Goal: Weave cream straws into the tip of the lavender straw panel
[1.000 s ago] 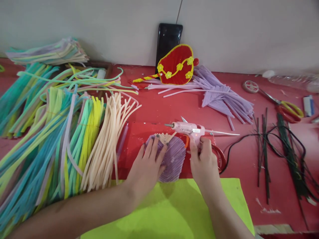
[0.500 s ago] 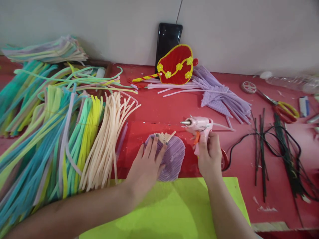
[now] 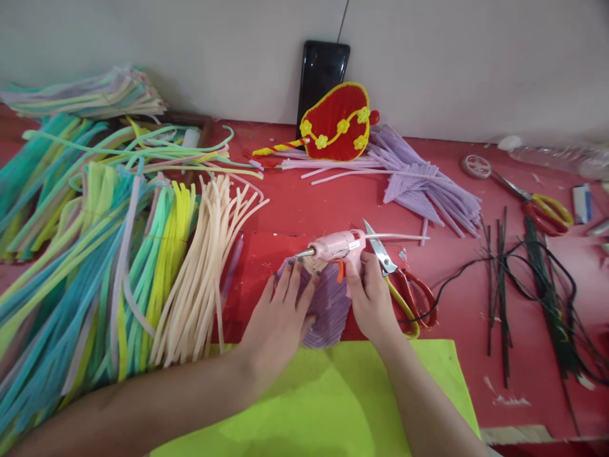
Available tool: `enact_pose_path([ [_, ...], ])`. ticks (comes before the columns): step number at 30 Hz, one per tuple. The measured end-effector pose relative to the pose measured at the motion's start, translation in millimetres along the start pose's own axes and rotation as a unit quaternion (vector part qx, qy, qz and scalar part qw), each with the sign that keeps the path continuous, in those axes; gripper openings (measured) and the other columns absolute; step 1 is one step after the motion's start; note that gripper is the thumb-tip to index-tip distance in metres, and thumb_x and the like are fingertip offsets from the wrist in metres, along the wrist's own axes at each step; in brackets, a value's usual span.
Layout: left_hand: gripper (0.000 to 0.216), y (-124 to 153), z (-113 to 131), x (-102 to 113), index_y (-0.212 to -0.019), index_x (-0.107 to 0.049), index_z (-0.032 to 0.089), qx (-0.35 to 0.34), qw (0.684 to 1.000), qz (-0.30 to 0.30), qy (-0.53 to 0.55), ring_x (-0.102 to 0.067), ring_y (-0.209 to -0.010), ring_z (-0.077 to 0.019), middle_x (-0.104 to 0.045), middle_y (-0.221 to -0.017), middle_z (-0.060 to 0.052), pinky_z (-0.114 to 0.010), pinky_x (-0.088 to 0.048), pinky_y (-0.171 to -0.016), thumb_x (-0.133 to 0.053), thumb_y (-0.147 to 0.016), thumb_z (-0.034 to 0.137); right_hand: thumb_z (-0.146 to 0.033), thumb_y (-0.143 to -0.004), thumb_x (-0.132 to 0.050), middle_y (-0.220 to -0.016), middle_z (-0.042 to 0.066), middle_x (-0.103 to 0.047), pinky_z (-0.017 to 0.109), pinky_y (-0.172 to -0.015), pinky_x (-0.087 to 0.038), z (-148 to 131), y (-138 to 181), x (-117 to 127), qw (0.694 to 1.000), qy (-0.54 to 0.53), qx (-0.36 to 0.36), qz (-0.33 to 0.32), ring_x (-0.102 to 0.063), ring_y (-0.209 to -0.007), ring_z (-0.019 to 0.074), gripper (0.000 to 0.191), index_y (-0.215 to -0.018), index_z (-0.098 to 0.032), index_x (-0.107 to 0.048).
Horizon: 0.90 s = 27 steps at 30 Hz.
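While L grip [image 3: 280, 311] splays on purple pc [image 3: 330, 308], R grip [image 3: 373, 298] clasps glue-gun [image 3: 333, 247], label [image 3: 354, 244] illegible.

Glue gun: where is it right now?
Head view, near centre: the glue gun is in the right hand, at the far edge of the purple piece, just left of the nearer scissors.

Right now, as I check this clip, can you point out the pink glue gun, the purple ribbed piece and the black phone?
pink glue gun [image 3: 337, 246], head view: on its body.
purple ribbed piece [image 3: 330, 310], head view: on its ribbed face.
black phone [image 3: 323, 71], head view: on its glossy face.
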State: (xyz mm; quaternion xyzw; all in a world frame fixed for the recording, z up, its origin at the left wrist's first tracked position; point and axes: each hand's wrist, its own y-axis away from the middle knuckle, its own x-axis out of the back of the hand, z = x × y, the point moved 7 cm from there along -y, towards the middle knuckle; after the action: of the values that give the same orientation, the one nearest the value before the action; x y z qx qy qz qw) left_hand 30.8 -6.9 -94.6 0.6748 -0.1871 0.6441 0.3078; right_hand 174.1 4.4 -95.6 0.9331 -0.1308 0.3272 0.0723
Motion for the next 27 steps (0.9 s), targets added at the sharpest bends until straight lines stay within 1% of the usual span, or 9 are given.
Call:
enact_pose_path([
  [4,0.051,-0.3,0.1,-0.3,-0.138,-0.042,0.011,-0.003,1.000,0.001,-0.004,-0.040,-0.131,-0.0361,-0.041,-0.142,-0.023,-0.051,-0.043,-0.100,-0.039,-0.094,0.037,-0.049,-0.089,-0.038,-0.074,0.000,-0.054,0.031,-0.060,-0.039,-1.7,0.4,-0.9,1.000,0.000,-0.003,-0.001,-0.051,-0.064,0.0158,0.027,-0.090,-0.022,-0.042],
  [9,0.049,0.1,-0.5,1.2,-0.135,-0.046,0.012,-0.004,1.000,0.022,-0.003,-0.042,-0.129,-0.0364,-0.043,-0.141,-0.023,-0.050,-0.045,-0.097,-0.040,-0.094,0.036,-0.048,-0.089,-0.039,-0.077,0.002,-0.057,0.031,-0.059,-0.039,0.0,1.3,-2.6,1.000,-0.002,-0.007,-0.002,-0.053,-0.066,0.0174,0.027,-0.092,-0.022,-0.044],
  [16,0.049,0.9,-1.2,2.0,-0.134,-0.048,0.012,-0.005,0.999,0.036,0.001,-0.042,-0.129,-0.0366,-0.043,-0.141,-0.023,-0.050,-0.045,-0.098,-0.042,-0.093,0.038,-0.049,-0.089,-0.039,-0.074,0.002,-0.056,0.032,-0.059,-0.039,5.9,3.0,-4.5,1.000,0.005,-0.020,-0.001,-0.054,-0.064,0.0187,0.028,-0.096,-0.023,-0.045],
  [20,0.050,0.5,-1.7,2.2,-0.135,-0.047,0.013,-0.003,0.999,0.039,-0.001,-0.044,-0.128,-0.0357,-0.044,-0.141,-0.022,-0.049,-0.045,-0.097,-0.043,-0.092,0.039,-0.052,-0.089,-0.037,-0.077,0.002,-0.055,0.033,-0.062,-0.040,4.8,3.8,-4.3,1.000,0.020,-0.018,0.004,-0.054,-0.068,0.0194,0.032,-0.098,-0.022,-0.045],
  [24,0.049,0.6,-2.1,2.2,-0.135,-0.047,0.013,-0.002,0.999,0.040,-0.005,-0.043,-0.129,-0.0356,-0.044,-0.141,-0.022,-0.049,-0.046,-0.097,-0.043,-0.092,0.038,-0.052,-0.089,-0.037,-0.075,0.001,-0.053,0.033,-0.063,-0.040,4.0,5.2,-6.1,0.999,0.023,-0.027,-0.011,-0.052,-0.067,0.0192,0.033,-0.100,-0.022,-0.043],
  [27,0.050,0.7,-1.8,2.0,-0.135,-0.046,0.013,-0.004,0.999,0.041,-0.005,-0.045,-0.127,-0.0358,-0.047,-0.139,-0.021,-0.049,-0.046,-0.096,-0.042,-0.093,0.038,-0.052,-0.088,-0.038,-0.075,0.002,-0.054,0.033,-0.062,-0.040,4.5,6.6,-4.7,0.999,0.019,-0.029,-0.004,-0.053,-0.068,0.0193,0.033,-0.100,-0.022,-0.043],
])
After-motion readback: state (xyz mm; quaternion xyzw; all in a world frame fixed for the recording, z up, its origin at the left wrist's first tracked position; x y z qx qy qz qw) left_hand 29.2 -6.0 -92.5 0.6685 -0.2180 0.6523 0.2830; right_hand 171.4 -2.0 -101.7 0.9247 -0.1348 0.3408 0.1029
